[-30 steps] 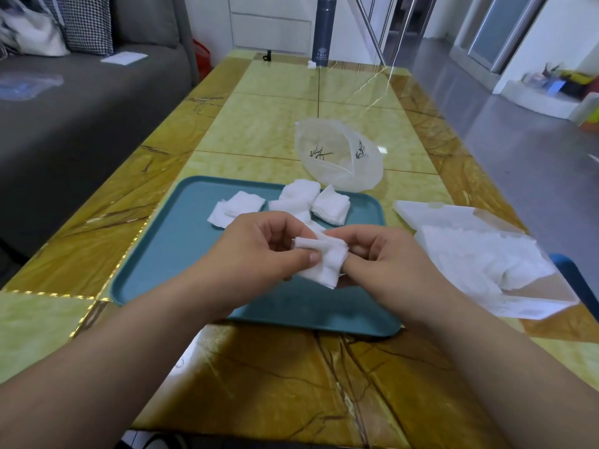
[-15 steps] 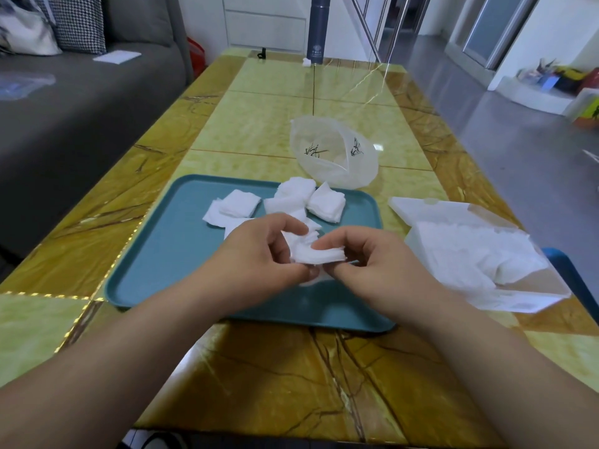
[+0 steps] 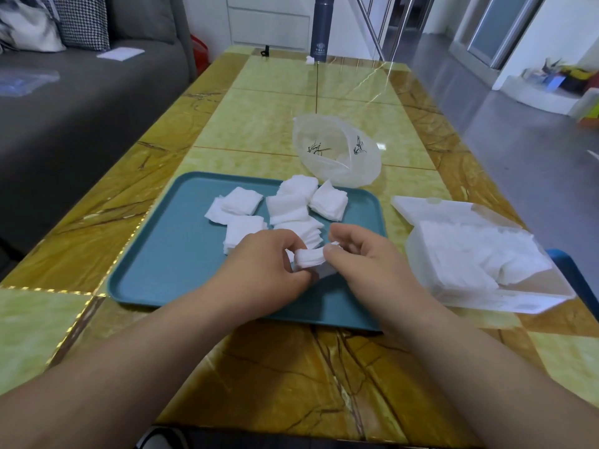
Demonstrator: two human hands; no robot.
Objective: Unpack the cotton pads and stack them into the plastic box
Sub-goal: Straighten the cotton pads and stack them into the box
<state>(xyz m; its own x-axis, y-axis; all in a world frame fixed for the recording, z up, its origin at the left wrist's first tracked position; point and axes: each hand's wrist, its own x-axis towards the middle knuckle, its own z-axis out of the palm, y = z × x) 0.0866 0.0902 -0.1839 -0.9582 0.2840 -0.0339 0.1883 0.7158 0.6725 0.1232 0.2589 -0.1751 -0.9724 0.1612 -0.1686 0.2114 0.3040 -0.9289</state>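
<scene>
You are pinching a small stack of cotton pads (image 3: 309, 257) between both hands. Your left hand (image 3: 262, 267) is curling thumb and fingers round its left end, and your right hand (image 3: 366, 267) is gripping its right end. You are holding it over the near right part of the tray (image 3: 155, 273). Loose pads (image 3: 291, 205) are lying across the tray's far half. The plastic box (image 3: 413, 251) is sitting open on the table (image 3: 259, 108) just beside the tray's right edge, with pads inside. A clear bag (image 3: 337, 157) is lying beyond the tray's far right corner.
</scene>
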